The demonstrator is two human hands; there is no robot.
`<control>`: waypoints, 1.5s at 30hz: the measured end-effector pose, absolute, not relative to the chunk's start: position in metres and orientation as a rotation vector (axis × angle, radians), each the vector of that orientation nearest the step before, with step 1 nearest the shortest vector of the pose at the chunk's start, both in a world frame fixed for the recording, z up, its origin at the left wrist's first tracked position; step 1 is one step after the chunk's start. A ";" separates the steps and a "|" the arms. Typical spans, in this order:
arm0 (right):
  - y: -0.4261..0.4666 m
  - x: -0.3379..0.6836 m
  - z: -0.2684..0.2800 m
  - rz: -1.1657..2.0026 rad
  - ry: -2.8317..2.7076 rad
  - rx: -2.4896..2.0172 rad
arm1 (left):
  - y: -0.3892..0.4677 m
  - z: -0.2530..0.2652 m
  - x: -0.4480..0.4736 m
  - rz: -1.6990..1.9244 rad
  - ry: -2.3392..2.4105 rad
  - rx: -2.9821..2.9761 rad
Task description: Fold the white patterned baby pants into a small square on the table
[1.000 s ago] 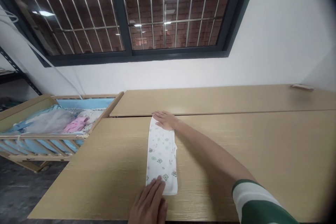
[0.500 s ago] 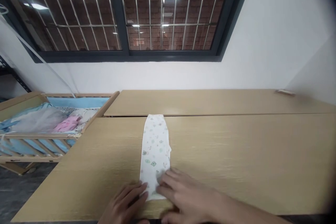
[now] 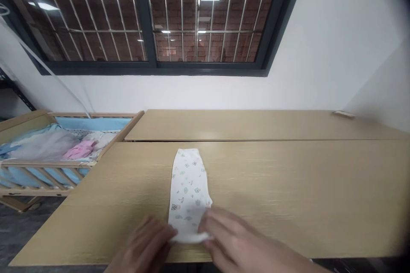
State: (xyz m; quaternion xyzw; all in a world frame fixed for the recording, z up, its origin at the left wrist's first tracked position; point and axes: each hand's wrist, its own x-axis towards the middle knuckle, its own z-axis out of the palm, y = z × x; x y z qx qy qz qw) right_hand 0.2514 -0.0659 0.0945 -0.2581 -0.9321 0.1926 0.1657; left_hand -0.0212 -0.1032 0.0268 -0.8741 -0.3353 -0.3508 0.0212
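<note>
The white printed cloth [image 3: 188,192] lies flat on the wooden table [image 3: 304,196], its long side pointing away from the person, and its near end is between the two hands. It looks thin and soft, so I judge that it is light, bends very easily and cannot break; perhaps it slides a little on the smooth board. The good places for holding are the two near corners, because a pull at only one corner would probably make it crooked. The left hand [image 3: 145,243] has its fingers closed at the near left corner, and the right hand [image 3: 235,239] pinches the near right corner; both are blurred, so I cannot tell how firm the pinch is. The near edge looks turned up between them, while the far end rests free, well apart from the fingers.
</note>
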 end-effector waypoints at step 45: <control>0.109 0.179 0.008 0.682 -2.884 -0.564 | -0.029 -0.052 0.027 -0.665 -1.481 -2.454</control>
